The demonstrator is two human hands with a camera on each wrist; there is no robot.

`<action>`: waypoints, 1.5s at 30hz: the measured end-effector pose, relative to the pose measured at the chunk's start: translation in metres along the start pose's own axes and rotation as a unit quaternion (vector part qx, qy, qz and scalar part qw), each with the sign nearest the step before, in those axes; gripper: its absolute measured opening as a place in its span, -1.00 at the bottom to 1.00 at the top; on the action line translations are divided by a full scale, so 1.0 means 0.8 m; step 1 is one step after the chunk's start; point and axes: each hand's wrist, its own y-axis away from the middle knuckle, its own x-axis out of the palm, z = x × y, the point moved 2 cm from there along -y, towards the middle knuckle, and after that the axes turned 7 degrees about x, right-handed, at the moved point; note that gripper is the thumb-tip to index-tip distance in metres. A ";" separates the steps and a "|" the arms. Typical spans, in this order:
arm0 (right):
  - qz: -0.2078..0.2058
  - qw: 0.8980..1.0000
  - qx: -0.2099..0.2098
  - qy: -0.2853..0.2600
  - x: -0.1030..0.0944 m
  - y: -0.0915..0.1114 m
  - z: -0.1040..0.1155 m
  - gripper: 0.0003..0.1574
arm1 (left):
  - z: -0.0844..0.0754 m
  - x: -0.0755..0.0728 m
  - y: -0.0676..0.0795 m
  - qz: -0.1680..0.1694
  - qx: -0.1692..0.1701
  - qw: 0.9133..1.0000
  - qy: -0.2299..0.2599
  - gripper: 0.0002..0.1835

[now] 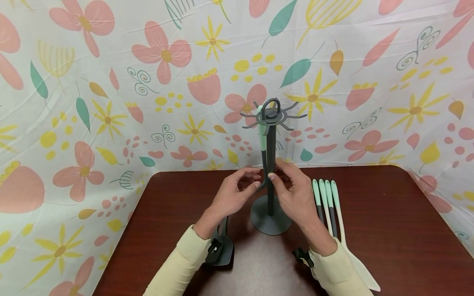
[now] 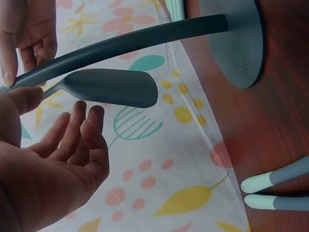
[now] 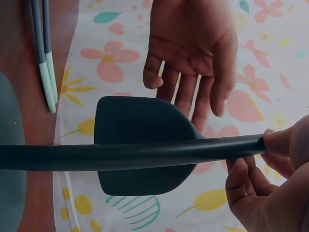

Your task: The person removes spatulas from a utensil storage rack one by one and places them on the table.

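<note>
A dark grey utensil stand [image 1: 271, 164] rises upright from its round base, with a ring of hooks and a loop at the top. On its left side hangs a turner [image 1: 262, 139] with a mint handle; its broad dark blade [image 3: 137, 116] shows behind the pole in the right wrist view. My right hand [image 1: 296, 193] pinches the pole between thumb and fingers. Beside the turner's lower part, my left hand [image 1: 235, 189] is held with its fingers loosely bent; in the right wrist view its palm faces the blade with nothing in it.
Several utensils with mint handles [image 1: 326, 191] lie side by side right of the stand, one with a white blade [image 1: 364, 271]. Dark utensil heads [image 1: 224, 251] lie left of the base, partly under the left forearm. A floral cloth [image 1: 207, 135] hangs behind the brown table [image 1: 392, 213].
</note>
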 end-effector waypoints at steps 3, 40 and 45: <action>0.003 1.000 0.001 0.002 0.000 0.000 0.001 -0.55 | -0.001 0.003 -0.003 0.003 0.010 1.000 0.009 -0.59; 0.011 1.000 -0.002 -0.001 0.000 0.000 0.003 -0.54 | -0.006 0.014 -0.015 -0.016 0.043 0.999 0.017 -0.71; 0.007 1.000 -0.005 -0.003 0.000 -0.001 0.002 -0.55 | -0.006 0.014 -0.016 -0.022 0.039 0.999 0.015 -0.76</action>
